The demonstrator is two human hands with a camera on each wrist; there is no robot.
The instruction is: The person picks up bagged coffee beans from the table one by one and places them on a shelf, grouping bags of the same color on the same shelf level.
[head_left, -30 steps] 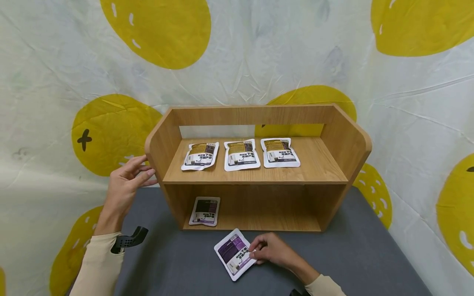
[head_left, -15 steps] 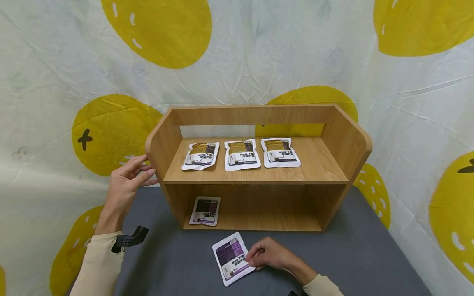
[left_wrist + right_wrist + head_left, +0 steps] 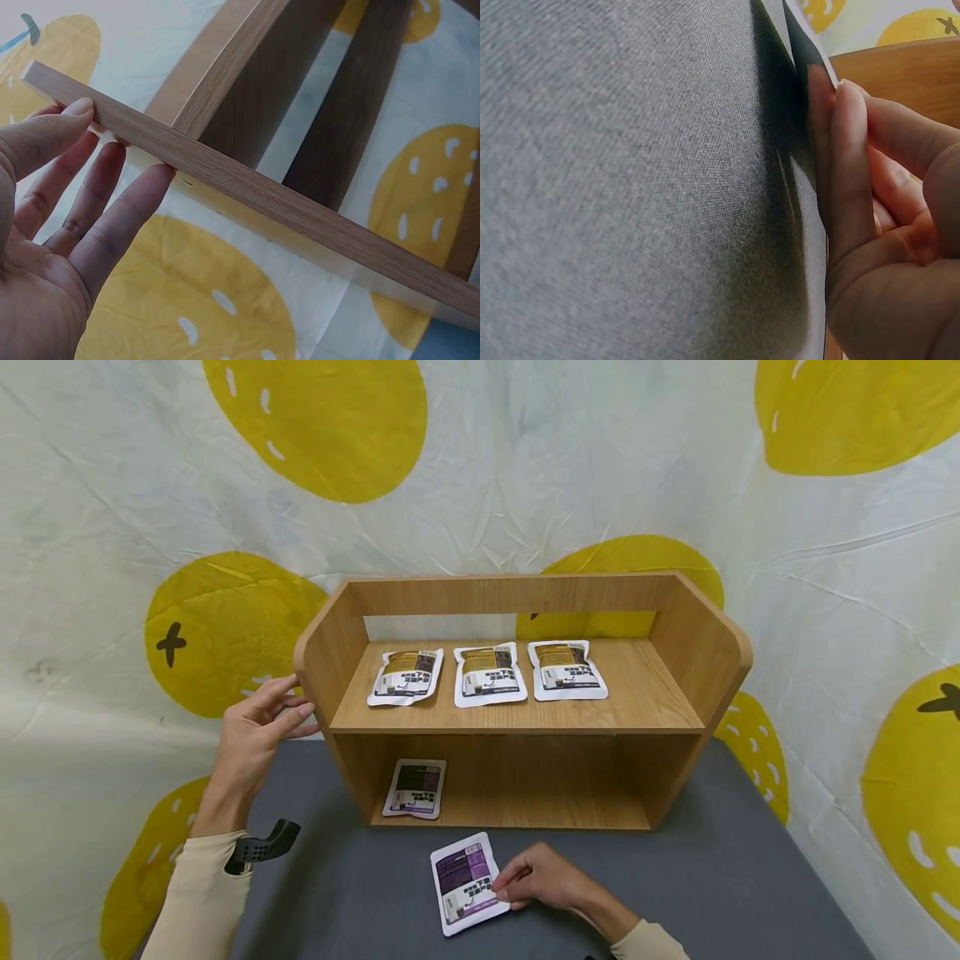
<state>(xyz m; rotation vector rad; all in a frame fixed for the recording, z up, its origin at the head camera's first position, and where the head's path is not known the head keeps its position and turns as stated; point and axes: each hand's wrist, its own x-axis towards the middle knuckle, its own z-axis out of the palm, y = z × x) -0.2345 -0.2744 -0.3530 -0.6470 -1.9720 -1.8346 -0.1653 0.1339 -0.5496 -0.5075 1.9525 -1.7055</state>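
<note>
My right hand (image 3: 542,881) pinches the lower right edge of a white-bordered purple pouch (image 3: 463,878) between thumb and fingers, just in front of a two-tier wooden shelf (image 3: 517,719). In the right wrist view only a thin edge of that pouch (image 3: 810,45) shows beyond the fingers. At the shelf's left side panel (image 3: 225,169) rests my left hand (image 3: 258,739), its fairly straight fingertips and thumb touching the panel's edge and outer face. Three gold-and-white pouches (image 3: 491,674) lie in a row on the upper tier. One dark purple pouch (image 3: 416,788) lies at the lower tier's left end.
A grey cloth-covered table (image 3: 360,893) bears the shelf. Behind it hangs a pale curtain (image 3: 480,468) printed with yellow shapes. The shelf's right side panel (image 3: 708,652) slants outward at the far end of both tiers.
The purple pouch in my right hand has shifted slightly left and turned so its sides stand straighter. My left hand stays at the side panel.
</note>
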